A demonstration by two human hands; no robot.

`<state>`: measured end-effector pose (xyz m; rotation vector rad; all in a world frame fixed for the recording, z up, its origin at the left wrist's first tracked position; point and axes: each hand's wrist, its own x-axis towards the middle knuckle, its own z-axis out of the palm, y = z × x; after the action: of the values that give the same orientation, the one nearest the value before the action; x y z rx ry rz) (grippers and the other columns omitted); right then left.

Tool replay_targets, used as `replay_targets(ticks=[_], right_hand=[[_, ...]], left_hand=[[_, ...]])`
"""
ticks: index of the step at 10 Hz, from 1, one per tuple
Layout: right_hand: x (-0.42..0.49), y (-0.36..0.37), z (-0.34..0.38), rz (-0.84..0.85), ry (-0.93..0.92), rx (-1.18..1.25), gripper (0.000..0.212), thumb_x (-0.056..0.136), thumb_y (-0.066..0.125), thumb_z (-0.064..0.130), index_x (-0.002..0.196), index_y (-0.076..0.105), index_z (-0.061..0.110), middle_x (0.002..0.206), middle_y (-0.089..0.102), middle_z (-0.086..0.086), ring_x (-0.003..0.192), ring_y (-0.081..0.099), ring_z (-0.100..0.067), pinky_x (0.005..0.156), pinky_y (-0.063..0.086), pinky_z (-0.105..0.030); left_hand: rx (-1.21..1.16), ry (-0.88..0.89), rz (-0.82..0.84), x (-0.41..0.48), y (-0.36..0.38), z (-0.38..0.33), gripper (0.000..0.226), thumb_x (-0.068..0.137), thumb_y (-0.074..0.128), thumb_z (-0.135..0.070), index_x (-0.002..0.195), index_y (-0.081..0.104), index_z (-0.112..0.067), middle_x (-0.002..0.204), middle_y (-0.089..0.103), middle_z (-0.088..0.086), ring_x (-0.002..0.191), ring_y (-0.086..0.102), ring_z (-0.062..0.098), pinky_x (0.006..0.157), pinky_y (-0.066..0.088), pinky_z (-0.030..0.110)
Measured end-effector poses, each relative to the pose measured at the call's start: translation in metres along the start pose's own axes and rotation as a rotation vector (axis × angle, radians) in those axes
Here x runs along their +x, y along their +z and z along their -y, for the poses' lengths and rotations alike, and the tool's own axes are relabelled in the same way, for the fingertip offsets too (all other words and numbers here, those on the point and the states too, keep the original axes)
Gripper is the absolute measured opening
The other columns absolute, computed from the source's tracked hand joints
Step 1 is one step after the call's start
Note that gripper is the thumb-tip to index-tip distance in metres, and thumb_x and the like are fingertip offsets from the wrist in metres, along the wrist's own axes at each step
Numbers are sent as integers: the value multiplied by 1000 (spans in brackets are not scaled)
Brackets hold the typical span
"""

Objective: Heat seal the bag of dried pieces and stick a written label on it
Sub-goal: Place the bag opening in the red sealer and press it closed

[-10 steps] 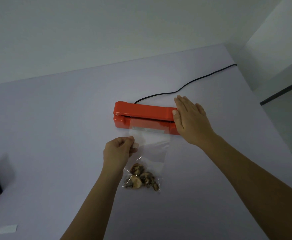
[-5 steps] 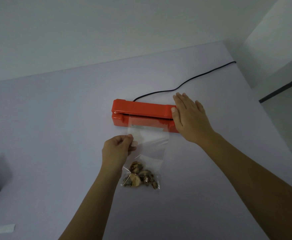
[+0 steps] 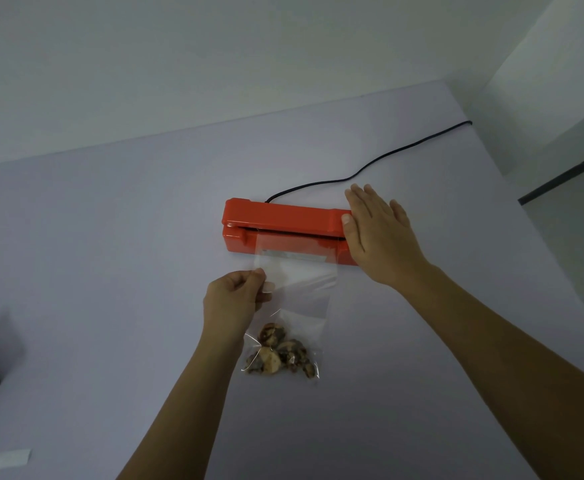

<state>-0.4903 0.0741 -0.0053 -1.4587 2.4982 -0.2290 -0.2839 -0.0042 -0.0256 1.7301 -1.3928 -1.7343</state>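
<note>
Pale lavender table under grey-white walls. My right hand lies flat, fingers spread, on the red sealer's right end. Left hand pinches the clear bag, its mouth in the sealer, dried pieces nearest me. Black cord trails behind the sealer.

The heat sealer is showing plain bright orange-red, its cord black. The bag is looking clear, the dried pieces mottled brown and tan, the table pale lilac-grey.

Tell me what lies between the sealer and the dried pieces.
Head view: only the bag's clear empty upper stretch, left hand pinching its edge, between sealer and pieces.
</note>
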Motion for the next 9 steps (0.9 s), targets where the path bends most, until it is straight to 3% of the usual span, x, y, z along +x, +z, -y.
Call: replay_targets(ticks=[9], right_hand=[[0, -1, -4, -7, 0, 6, 52, 99, 20, 34, 145, 21, 11, 155, 20, -6, 144, 9, -19, 115, 6, -44]], left_hand=[[14, -10, -3, 2, 4, 1, 17, 87, 62, -24, 83, 71, -11, 73, 73, 4, 64, 69, 14, 63, 52, 24]])
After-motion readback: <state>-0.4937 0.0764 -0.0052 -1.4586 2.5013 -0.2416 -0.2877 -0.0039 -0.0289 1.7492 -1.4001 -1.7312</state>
